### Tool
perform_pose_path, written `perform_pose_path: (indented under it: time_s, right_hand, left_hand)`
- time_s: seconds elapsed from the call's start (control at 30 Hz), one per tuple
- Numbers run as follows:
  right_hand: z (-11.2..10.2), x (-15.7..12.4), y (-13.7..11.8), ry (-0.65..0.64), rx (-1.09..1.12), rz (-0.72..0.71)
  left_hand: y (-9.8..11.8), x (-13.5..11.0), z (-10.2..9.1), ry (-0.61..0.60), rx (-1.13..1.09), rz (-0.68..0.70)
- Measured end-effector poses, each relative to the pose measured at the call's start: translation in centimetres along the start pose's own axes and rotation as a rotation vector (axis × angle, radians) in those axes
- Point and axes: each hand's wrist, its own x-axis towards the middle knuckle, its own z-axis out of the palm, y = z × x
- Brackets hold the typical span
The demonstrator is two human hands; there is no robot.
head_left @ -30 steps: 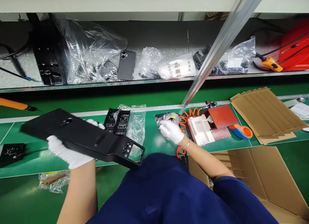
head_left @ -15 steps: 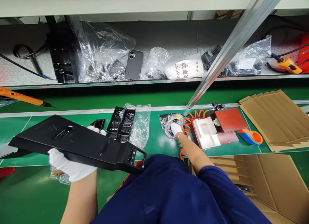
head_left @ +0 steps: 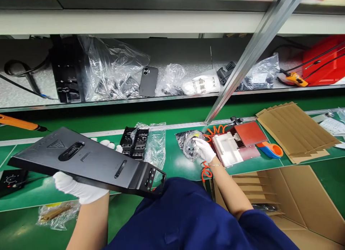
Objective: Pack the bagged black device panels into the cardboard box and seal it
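Note:
My left hand (head_left: 77,187), in a white glove, is wrapped round a long black plastic housing (head_left: 104,162). Its thumb lies along the near edge and its fingertips show beyond the far one. The housing has slots, a triangular mark and a perforated end close to my body. At the right edge of a round clear plastic dish (head_left: 185,153) is my gloved right hand (head_left: 205,150), its fingers drawn together. Whatever those fingers pinch is too small to make out. Small dark parts lie in the dish, which sits on a crumpled plastic bag (head_left: 180,138).
Black moulded parts (head_left: 140,144) lie beside a clear bag (head_left: 156,149). Right of the dish stand a white and red fixture (head_left: 226,149), a coiled orange hose (head_left: 215,129) and cardboard dividers (head_left: 293,131). An orange screwdriver (head_left: 18,122) hangs left. An open carton (head_left: 293,196) stands below.
My right hand has drawn back from inside the dish to its right edge. The housing has tilted in my left hand, so its top markings show more clearly. The view has shifted.

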Motion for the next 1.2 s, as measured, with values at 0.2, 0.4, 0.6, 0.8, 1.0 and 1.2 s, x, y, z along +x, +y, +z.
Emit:
perform_pose_path:
  time_s: [0.2,0.4,0.6,0.8,1.0,1.2]
  right_hand:
    - [2.4,-3.2,-3.7,-0.057,0.171,0.017]
    - [6.7,-3.1,-8.9,-0.129,0.201,-0.053]
    - [12.1,-2.4,-13.4,-0.281,0.302,-0.189]
    - [13.2,-2.5,-13.9,-0.397,0.528,-0.057]
    - [13.2,-3.0,-13.6,-0.334,0.507,-0.075]
    - [13.2,-4.2,-13.8,-0.352,0.392,-0.187]
  left_hand:
    - [-0.8,1.2,0.9,-0.177,-0.184,-0.066]
    - [-3.4,2.0,3.4,-0.383,-0.439,-0.259]
    - [-5.0,2.7,4.0,-0.574,-0.553,-0.514]
    - [-4.1,2.4,3.3,-0.585,-0.562,-0.525]
    - [-3.7,2.5,2.9,-0.571,-0.555,-0.492]
    - [-3.2,2.1,2.9,-0.563,-0.55,-0.46]
